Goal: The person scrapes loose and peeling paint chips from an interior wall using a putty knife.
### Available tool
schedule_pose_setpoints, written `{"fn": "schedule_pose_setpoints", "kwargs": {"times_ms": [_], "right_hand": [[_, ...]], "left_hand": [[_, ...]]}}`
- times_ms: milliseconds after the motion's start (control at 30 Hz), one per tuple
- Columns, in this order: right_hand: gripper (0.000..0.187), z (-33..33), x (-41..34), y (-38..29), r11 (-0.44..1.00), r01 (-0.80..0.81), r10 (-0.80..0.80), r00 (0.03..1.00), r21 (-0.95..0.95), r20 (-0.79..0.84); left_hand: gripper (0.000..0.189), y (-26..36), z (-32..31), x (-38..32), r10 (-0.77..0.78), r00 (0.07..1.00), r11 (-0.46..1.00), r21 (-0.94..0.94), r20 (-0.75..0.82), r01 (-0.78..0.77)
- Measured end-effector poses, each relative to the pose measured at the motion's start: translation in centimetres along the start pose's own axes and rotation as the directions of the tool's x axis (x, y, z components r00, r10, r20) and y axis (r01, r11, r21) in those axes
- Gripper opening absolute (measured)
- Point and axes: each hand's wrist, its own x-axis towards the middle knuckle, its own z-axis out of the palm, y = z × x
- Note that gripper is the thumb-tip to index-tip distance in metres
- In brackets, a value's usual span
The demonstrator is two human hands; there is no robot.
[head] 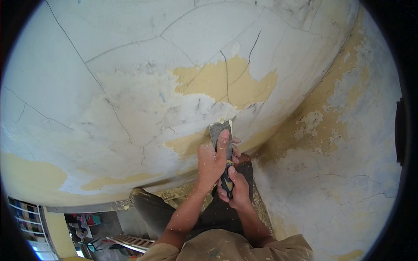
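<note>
A putty knife, or scraper, with a grey metal blade [215, 131] is held between my two hands. My right hand [237, 187] is wrapped around its dark handle [226, 181]. My left hand [214, 161] grips the blade from the side, thumb flat on its face and fingertips behind it. The blade's front edge carries pale flakes and is at the cracked plaster wall [137, 88]; firm contact cannot be told. Above the blade a yellow patch [202, 80] shows where the white paint layer is gone. Specks of paint dust cover both forearms.
A second peeling wall [326, 182] meets this one in a corner at the right. My bent knees [143, 199] are close to the wall, above a debris-strewn ledge [261, 208]. Below left are a ladder [129, 242], a white railing [27, 217] and a cluttered floor [106, 228].
</note>
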Motion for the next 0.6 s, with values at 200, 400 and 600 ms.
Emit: {"fn": "schedule_pose_setpoints", "kwargs": {"times_ms": [200,400,600], "right_hand": [[0.048,0.4,0.2,0.6,0.999,0.005,-0.004,1.000,0.038,-0.008],[0.049,0.6,0.6,0.1,0.997,0.014,-0.017,0.999,0.080,0.034],[0.049,0.7,0.6,-0.8,0.999,0.008,-0.008,1.000,0.051,0.002]], "left_hand": [[0.048,0.2,-0.3,-0.3,0.004,1.000,1.000,0.005,0.006,-0.004],[0.046,0.9,-0.3,0.0,-0.011,0.999,1.000,0.023,0.035,0.010],[0.047,0.9,-0.1,0.4,-0.011,0.999,1.000,0.009,0.039,0.011]]}}
